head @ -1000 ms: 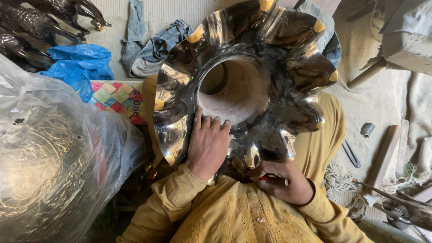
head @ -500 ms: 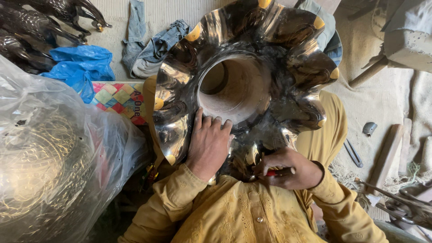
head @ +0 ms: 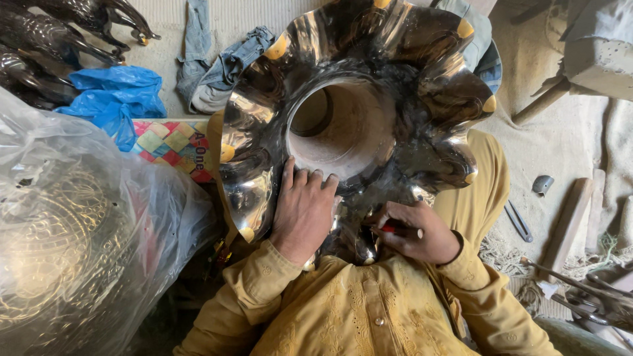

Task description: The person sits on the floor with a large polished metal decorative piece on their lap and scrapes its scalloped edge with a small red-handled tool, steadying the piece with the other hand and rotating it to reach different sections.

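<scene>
I see a big shiny fluted metal bowl (head: 356, 112) standing in the person's lap, its round opening facing the camera. The left hand (head: 304, 211) lies flat on its lower rim, fingers pressed together. The right hand (head: 417, 231) pinches a small red-handled tool (head: 397, 231) against the metal (the tip is hidden). At left are a clear plastic bag (head: 86, 237) and a blue bag (head: 115, 99).

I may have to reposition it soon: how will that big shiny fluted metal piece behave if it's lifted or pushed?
The fluted metal piece looks rigid, so it likely holds its shape. Its mirror polish probably makes it slippery; the left hand lies flat on it. It is wide and hollow, so it may tip if the hand lifts off.
</scene>
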### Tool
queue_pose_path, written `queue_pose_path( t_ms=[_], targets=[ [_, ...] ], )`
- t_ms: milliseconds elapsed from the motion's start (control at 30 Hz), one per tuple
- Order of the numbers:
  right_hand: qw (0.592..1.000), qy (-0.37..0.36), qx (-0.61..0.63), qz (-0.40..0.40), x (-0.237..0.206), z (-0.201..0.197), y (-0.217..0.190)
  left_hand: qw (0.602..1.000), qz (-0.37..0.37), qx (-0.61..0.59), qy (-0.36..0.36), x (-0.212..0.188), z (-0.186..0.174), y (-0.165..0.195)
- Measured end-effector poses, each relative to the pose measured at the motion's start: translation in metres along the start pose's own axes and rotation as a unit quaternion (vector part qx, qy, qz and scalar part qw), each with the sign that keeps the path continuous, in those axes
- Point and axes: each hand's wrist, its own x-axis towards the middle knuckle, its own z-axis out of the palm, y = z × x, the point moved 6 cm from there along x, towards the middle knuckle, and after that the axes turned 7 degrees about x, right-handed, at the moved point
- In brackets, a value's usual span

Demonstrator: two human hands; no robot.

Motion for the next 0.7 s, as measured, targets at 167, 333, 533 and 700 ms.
queue_pose_path(
  t_ms=[167, 333, 533, 700],
  targets=[
    [0.999, -0.016, 0.022, 0.023, 0.009, -0.001, -0.001, 1.0, 0.001, 0.0, 0.003, 0.001, 0.003, -0.001],
    [0.997, -0.053, 0.044, 0.043, 0.013, -0.001, -0.004, 1.0, -0.005, -0.001, 0.015, -0.002, 0.003, 0.0],
    [0.992, -0.035, 0.054, 0.111, 0.002, 0.001, 0.004, 1.0, -0.003, 0.003, 0.004, 0.0, 0.001, -0.001],
    [0.996, -0.004, 0.055, 0.073, -0.007, 0.002, 0.009, 1.0, -0.006, -0.003, -0.003, 0.001, -0.004, 0.0]
  ],
)
